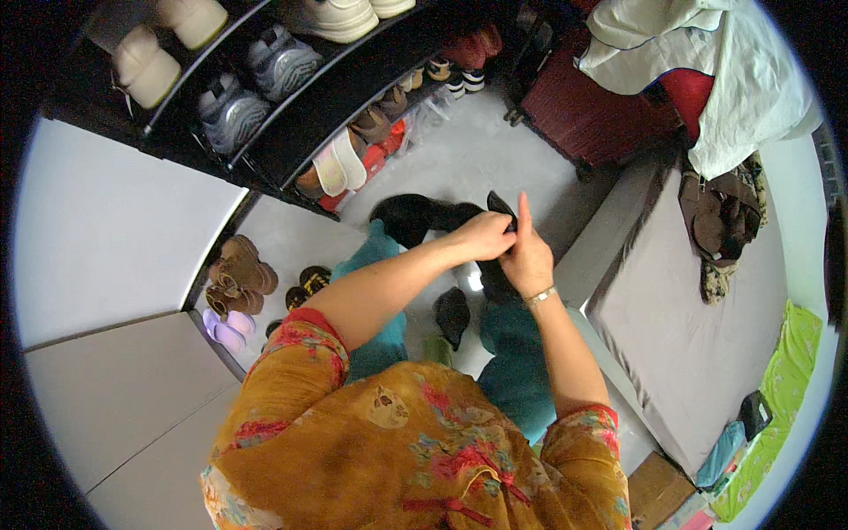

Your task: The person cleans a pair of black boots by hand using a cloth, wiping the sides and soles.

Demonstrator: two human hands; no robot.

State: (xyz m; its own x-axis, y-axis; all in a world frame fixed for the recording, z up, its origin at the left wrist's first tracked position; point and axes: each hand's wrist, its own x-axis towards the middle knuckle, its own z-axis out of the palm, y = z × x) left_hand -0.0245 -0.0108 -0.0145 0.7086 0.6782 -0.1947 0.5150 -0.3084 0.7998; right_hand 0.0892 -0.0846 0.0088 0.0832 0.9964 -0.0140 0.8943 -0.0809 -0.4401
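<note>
Both of my hands meet in front of me, over the floor between my teal-trousered knees. My left hand (487,236) is closed around a thin black item (501,207), whose pointed end sticks out above the fingers. My right hand (528,262) presses against the same item from the other side, its index finger stretched upward. What the item is cannot be told, as the hands cover most of it. Just beyond them lies a large dark shape (407,217). Below, a pointed black shoe-like thing (452,315) rests on the pale floor.
A black shoe rack (291,116) with several pairs stands ahead to the left. Brown shoes (242,275) and lilac slippers (228,329) are on the floor at left. To the right are a maroon suitcase (596,112), a pale cloth (735,99) and a grey mattress (689,344) bearing a brown bag (719,212).
</note>
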